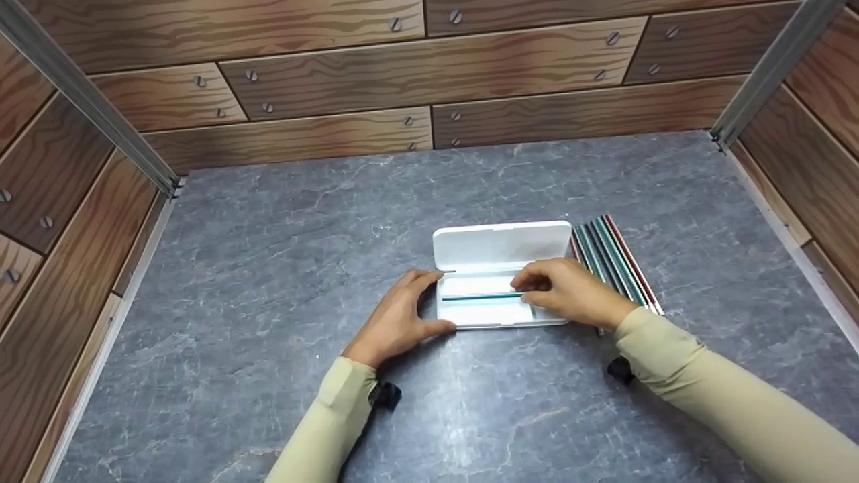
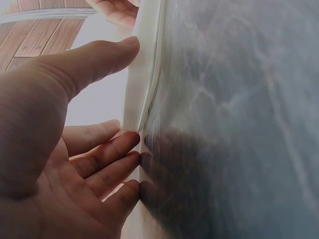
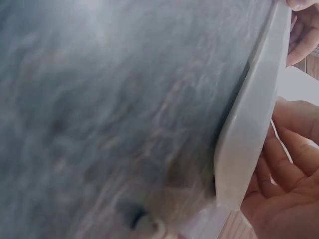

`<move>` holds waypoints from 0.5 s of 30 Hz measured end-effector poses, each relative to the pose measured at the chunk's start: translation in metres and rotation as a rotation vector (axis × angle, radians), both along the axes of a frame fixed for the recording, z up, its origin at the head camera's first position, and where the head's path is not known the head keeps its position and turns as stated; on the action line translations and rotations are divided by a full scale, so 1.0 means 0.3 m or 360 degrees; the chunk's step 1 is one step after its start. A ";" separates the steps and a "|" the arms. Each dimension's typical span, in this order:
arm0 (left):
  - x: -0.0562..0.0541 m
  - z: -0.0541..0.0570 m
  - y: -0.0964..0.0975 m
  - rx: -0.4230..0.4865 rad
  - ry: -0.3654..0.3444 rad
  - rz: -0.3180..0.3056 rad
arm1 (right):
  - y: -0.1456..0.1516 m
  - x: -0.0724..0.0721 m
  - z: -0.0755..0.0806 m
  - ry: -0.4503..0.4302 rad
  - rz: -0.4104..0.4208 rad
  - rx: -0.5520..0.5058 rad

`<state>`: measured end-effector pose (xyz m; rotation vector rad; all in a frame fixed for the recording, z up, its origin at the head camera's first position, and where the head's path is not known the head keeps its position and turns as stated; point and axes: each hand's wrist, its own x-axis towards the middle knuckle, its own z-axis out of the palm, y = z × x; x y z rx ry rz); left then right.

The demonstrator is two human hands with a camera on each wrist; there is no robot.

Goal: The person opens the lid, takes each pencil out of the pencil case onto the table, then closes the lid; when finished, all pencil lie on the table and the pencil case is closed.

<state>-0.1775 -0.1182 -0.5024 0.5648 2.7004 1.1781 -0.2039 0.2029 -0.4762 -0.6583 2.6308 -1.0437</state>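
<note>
A white pencil case (image 1: pixel 486 313) lies on the table with its lid (image 1: pixel 502 245) raised at the back. My left hand (image 1: pixel 400 318) holds its left end, thumb at the near corner and index finger at the far corner. In the left wrist view the thumb overlaps the rim and the other fingers bend close to the end wall. My right hand (image 1: pixel 570 288) is over the right half of the case, with thumb and index finger around a green pencil (image 1: pixel 480 297). That pencil runs lengthwise across the case; its right part is hidden under the hand.
Several pencils (image 1: pixel 621 265), green, dark and red, lie side by side right of the case, partly behind the right hand. Wood-patterned panels (image 1: pixel 429 74) wall the grey marbled table (image 1: pixel 282 241) at the back and sides. Metal posts (image 1: pixel 778 74) stand at the back corners.
</note>
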 end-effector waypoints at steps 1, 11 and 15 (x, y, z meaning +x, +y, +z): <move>0.000 0.000 0.000 -0.0001 0.0000 -0.0002 | -0.004 0.000 0.001 -0.0010 -0.0007 -0.0002; -0.003 0.003 0.000 0.0019 0.0020 -0.0007 | -0.024 0.003 -0.002 0.0001 -0.0061 -0.0049; -0.003 0.005 0.002 0.0010 0.0016 -0.0012 | -0.024 0.002 0.000 0.0007 -0.0060 -0.0061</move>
